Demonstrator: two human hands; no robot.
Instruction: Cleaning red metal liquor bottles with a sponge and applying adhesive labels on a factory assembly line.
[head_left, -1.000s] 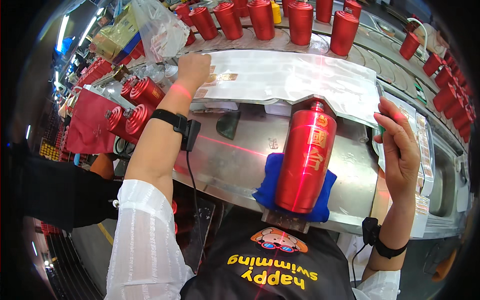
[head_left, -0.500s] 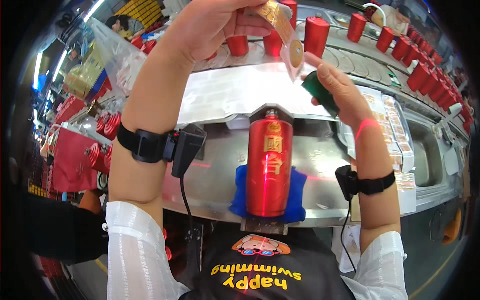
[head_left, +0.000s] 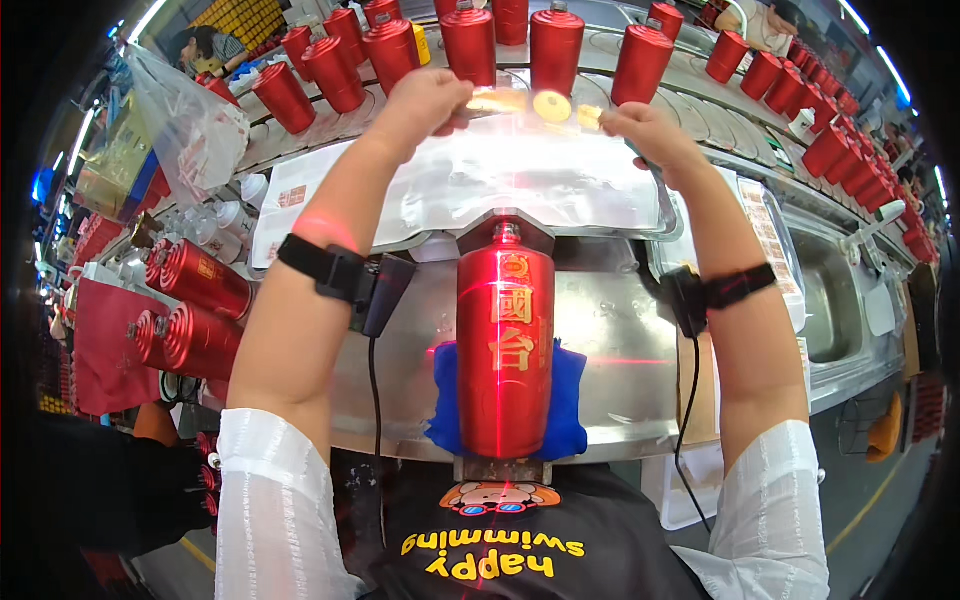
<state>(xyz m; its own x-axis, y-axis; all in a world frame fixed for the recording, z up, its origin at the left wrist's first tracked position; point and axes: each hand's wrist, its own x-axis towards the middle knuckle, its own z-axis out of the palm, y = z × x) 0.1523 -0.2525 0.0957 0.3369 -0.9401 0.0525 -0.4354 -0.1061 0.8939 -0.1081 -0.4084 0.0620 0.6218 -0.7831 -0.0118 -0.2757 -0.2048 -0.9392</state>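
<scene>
Both my hands are raised over the far side of the bench, with a clear strip of gold stickers (head_left: 552, 106) stretched between them. My left hand (head_left: 420, 108) pinches the strip's left end. At the other end my right hand (head_left: 652, 138) is closed on it by the fingertips. A dark green edge shows under the right palm, most of it hidden. Below the strip, a red bottle (head_left: 506, 370) with gold characters lies on a blue cloth (head_left: 568, 405), its neck pointing away from me in a metal holder (head_left: 545, 240). Neither hand touches the bottle.
Behind the strip, several red bottles (head_left: 556, 55) stand upright on a slatted conveyor (head_left: 690, 110). Brightly lit white sheets (head_left: 370, 190) cover the bench. More bottles (head_left: 205, 335) lie at the left. Sticker sheets (head_left: 765, 235) and a sink (head_left: 835, 300) are on the right. Other people sit farther off.
My left hand has come down and nearer to me. The strip, which hung slanted, is now level between both hands. The green piece has turned mostly out of sight.
</scene>
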